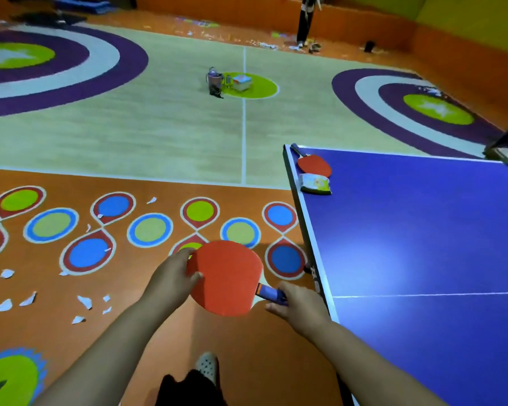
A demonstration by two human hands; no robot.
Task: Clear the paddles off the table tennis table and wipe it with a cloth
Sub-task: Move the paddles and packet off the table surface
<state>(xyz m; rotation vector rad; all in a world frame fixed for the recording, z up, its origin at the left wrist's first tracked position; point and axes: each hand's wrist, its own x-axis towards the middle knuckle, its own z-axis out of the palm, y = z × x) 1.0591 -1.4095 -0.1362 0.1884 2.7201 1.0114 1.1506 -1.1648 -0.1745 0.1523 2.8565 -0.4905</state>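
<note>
I hold a red paddle off the table, over the orange floor to the left of the blue table tennis table. My left hand pinches the left edge of its blade. My right hand grips its blue handle. A second red paddle lies at the table's far left corner. Right beside it, nearer to me, lies a folded yellowish cloth.
Torn paper scraps litter the orange floor at left. A bag and a box sit on the court's centre circle. A person stands by the far wall. The net post is at the table's far right.
</note>
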